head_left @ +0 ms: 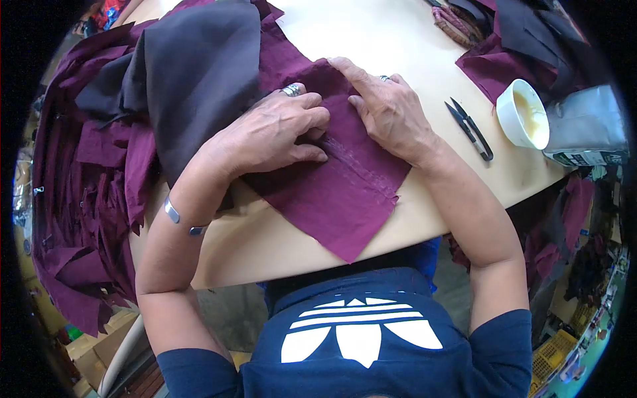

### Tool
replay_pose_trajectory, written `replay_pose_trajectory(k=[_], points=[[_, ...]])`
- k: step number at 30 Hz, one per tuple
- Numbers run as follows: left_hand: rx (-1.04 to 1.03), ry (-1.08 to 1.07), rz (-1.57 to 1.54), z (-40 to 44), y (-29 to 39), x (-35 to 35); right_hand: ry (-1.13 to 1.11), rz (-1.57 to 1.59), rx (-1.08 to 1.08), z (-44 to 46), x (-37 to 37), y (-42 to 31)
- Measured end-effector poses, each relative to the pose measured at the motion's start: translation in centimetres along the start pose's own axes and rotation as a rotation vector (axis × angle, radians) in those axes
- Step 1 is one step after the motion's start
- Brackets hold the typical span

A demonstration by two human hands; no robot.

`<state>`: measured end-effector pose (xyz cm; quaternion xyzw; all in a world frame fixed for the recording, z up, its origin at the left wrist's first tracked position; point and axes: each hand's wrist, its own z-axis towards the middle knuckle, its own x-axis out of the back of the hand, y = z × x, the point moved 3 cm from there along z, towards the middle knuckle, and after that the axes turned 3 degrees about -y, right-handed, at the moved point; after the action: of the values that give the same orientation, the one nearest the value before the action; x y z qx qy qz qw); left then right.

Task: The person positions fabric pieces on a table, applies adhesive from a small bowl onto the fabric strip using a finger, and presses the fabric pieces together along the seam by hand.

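A maroon cloth piece [338, 192] lies over the table's near edge, with a pale whitish streak running across it. My left hand [275, 129] rests on its left part, fingers curled down against the cloth and their tips partly hidden. On the cloth's upper right edge lies my right hand [391, 116]. Its index finger is stretched out along that edge and the thumb is held apart, while the other fingers bend under. Beside my left hand, a dark grey cloth [202, 73] lies over more maroon fabric.
Black thread snips [470, 129] lie right of my right hand. Beyond them stand a white bowl [507, 116] with pale paste and a silvery bag [587, 126]. Maroon strips [86, 179] hang off the table's left side. Another maroon and grey pile [517, 53] sits at back right.
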<state>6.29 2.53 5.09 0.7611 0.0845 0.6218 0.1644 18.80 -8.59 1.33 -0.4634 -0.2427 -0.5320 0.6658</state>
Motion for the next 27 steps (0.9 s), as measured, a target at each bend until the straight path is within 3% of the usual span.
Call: replay_pose_trajectory(k=[5, 14, 17, 27], points=[[-0.04, 0.042, -0.107, -0.4, -0.6, 0.1, 0.013, -0.001, 0.007, 0.0, -0.1, 0.1], [-0.044, -0.082, -0.057, -0.5, -0.5, 0.3, 0.035, -0.038, 0.032, -0.1, -0.6, 0.3], [-0.116, 0.067, -0.11, -0.6, 0.0, -0.3, 0.017, -0.031, 0.018, 0.0, -0.5, 0.2], [0.07, 0.03, 0.026, -0.7, 1.1, -0.3, 0.019, -0.016, 0.013, 0.0, -0.5, 0.3]])
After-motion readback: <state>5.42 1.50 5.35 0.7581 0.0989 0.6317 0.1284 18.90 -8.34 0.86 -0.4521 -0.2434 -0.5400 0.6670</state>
